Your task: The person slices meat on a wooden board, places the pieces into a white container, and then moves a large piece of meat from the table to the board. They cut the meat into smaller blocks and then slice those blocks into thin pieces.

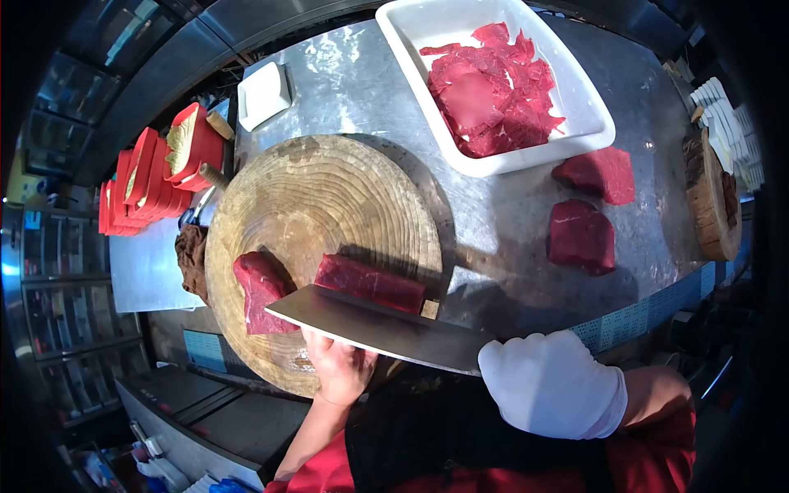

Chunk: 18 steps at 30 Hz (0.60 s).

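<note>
My right hand (552, 384), in a white glove, is closed round the handle end of a broad cleaver (378, 323). The blade points left over the near part of a round wooden chopping block (329, 197). My bare left hand (339, 368) is at the block's near edge, just below the blade, with its fingertips hidden behind it. A long piece of red meat (370, 283) lies on the block beyond the blade, partly covered by it. Left of it, near the blade's tip, rests another piece of meat (261, 292).
A white tub (604, 131) with sliced meat stands at the back. Two meat chunks (582, 237) (608, 174) lie on the metal table (649, 222). Red containers (197, 148), a brown cloth (191, 259) and a white dish (265, 94) are left; another wooden block (707, 197) is right.
</note>
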Available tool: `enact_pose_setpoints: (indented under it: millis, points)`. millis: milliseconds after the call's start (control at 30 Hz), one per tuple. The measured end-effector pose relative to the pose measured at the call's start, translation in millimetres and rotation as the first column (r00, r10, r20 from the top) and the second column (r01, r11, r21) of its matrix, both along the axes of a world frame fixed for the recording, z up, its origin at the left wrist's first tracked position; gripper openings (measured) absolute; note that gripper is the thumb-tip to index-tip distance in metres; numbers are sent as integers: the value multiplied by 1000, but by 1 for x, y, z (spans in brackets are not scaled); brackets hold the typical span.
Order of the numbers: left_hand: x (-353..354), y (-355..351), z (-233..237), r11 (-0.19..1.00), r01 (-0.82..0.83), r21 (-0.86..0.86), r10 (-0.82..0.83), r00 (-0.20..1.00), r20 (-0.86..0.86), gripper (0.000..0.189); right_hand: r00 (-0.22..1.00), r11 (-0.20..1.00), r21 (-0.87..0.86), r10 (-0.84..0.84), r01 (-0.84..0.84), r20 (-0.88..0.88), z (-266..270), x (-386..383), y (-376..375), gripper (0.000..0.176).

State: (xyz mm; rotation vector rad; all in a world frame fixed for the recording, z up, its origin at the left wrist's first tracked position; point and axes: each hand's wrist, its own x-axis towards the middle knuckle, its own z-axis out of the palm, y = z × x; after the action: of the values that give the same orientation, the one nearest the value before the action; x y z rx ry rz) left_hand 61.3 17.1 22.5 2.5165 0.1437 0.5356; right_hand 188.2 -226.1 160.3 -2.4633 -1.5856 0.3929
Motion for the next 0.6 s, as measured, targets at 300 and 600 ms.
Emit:
enact_pose_setpoints:
  millis: [300, 600]
  points:
    - [5, 1, 3, 999, 7, 33, -8, 999, 33, 37, 999, 998, -57, 36, -35, 7, 5, 5, 2, 13]
    - [23, 4, 22, 977, -211, -16, 207, 942, 263, 32, 981, 986, -69, -160, 153, -106, 8, 9, 2, 13]
